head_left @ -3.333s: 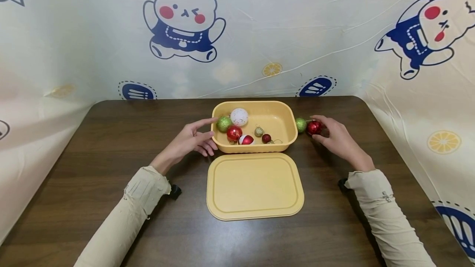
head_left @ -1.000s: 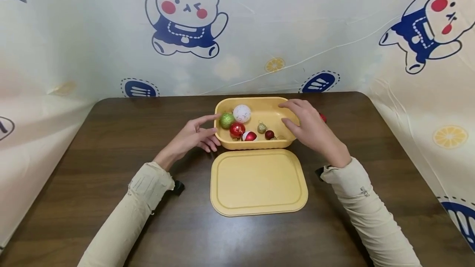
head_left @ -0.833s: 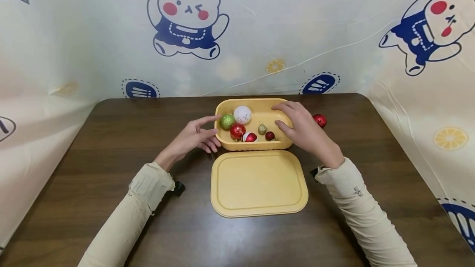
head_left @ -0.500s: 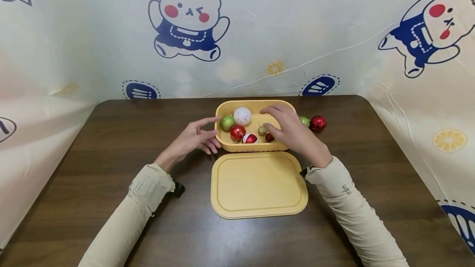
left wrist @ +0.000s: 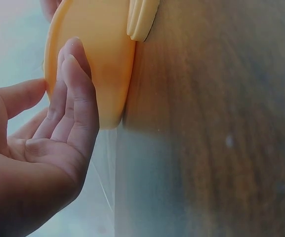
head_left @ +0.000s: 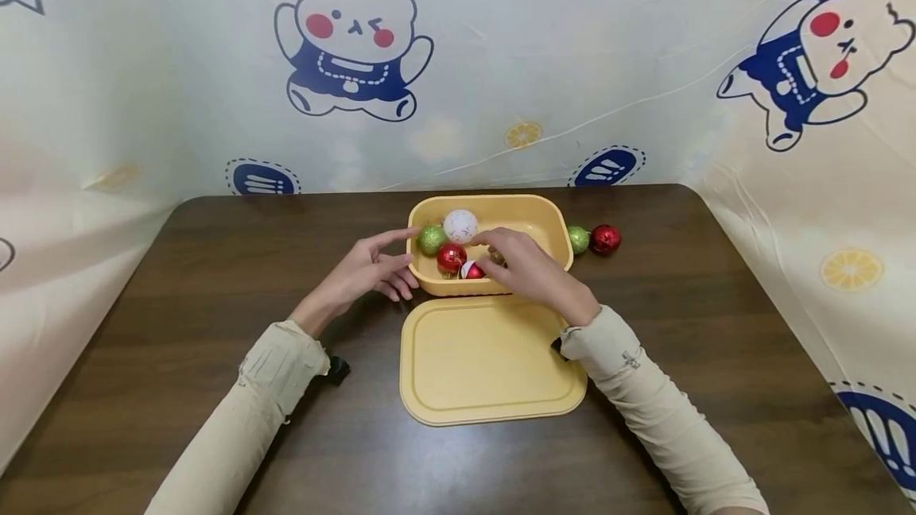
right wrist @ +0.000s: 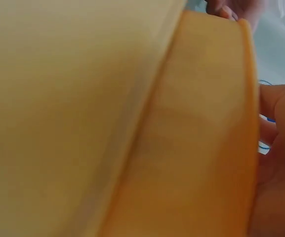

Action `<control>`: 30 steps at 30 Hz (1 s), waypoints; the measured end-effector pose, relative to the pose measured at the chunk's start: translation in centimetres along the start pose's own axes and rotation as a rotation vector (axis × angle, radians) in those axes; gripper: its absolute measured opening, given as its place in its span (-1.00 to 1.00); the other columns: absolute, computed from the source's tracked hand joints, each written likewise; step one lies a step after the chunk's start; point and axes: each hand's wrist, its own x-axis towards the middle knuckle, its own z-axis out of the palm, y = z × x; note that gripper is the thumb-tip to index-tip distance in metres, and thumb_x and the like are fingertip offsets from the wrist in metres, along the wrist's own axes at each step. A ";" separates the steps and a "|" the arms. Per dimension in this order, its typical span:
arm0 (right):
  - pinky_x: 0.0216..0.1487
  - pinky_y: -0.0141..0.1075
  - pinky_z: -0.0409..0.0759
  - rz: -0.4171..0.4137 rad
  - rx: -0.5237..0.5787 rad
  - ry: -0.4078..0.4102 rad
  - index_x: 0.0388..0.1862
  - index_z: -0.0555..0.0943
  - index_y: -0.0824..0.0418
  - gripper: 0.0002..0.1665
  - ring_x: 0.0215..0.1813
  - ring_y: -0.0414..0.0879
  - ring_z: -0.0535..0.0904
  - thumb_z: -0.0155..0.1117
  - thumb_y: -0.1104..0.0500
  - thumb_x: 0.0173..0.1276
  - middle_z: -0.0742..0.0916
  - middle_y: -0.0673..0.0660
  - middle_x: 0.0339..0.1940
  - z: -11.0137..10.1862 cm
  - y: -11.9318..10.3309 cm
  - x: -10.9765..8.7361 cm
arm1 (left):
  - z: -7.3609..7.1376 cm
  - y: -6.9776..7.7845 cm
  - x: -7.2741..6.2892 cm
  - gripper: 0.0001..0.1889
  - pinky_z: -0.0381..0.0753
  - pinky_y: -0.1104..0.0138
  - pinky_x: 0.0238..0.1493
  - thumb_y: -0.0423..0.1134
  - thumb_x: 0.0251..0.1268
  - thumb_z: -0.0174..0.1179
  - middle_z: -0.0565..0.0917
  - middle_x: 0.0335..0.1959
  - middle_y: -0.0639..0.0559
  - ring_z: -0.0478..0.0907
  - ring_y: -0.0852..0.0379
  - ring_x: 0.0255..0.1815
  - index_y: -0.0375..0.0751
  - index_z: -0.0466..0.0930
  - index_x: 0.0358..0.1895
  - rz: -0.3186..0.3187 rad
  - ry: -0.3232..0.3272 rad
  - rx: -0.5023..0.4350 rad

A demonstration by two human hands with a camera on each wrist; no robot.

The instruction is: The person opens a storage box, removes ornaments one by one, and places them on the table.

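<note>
A yellow plastic box (head_left: 458, 288) holds several Christmas baubles: a white one (head_left: 460, 226), a green glittery one (head_left: 432, 239), a shiny red one (head_left: 452, 258) and a red-and-white one (head_left: 473, 269). My left hand (head_left: 361, 267) touches the box's left end, its fingers fairly straight; the left wrist view shows them against the outer wall. Over the box reaches my right hand (head_left: 525, 265), thumb and forefinger apart near the red-and-white bauble. It partly covers a small gold bauble (head_left: 496, 257) and hides the small dark red one. The right wrist view shows mainly box and lid.
A flat yellow lid (head_left: 494, 364) lies on the dark wooden table (head_left: 215, 300), just in front of the box. Right of the box sit a green bauble (head_left: 578, 239) and a red bauble (head_left: 605, 239). A printed cloth (head_left: 472, 62) hangs behind the table.
From the red bauble beside the box, my right hand has moved left across the box to the baubles inside. That red bauble stays on the table. My left hand keeps its place.
</note>
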 end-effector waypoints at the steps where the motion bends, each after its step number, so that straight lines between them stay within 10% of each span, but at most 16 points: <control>1: -0.04 -0.13 0.61 -0.003 0.015 -0.007 0.15 0.62 0.30 -0.67 -0.16 -0.01 0.60 0.20 0.25 0.47 0.72 0.21 -0.04 0.2 0.0 0.1 | 0.0 0.0 0.0 -0.45 0.75 0.11 -0.37 -0.25 0.53 0.09 0.73 -0.30 -0.32 0.72 -0.12 -0.42 0.01 0.24 0.52 0.002 0.003 0.000; 30: -0.02 -0.22 0.65 0.097 0.207 -0.104 -0.05 0.65 0.17 -0.84 -0.10 -0.10 0.68 0.20 0.15 0.51 0.74 0.04 -0.14 0.8 1.1 0.1 | -0.1 -0.3 0.0 -0.44 0.75 0.10 -0.37 -0.23 0.52 0.11 0.74 -0.33 -0.28 0.73 -0.10 -0.42 0.00 0.24 0.52 0.012 -0.002 -0.015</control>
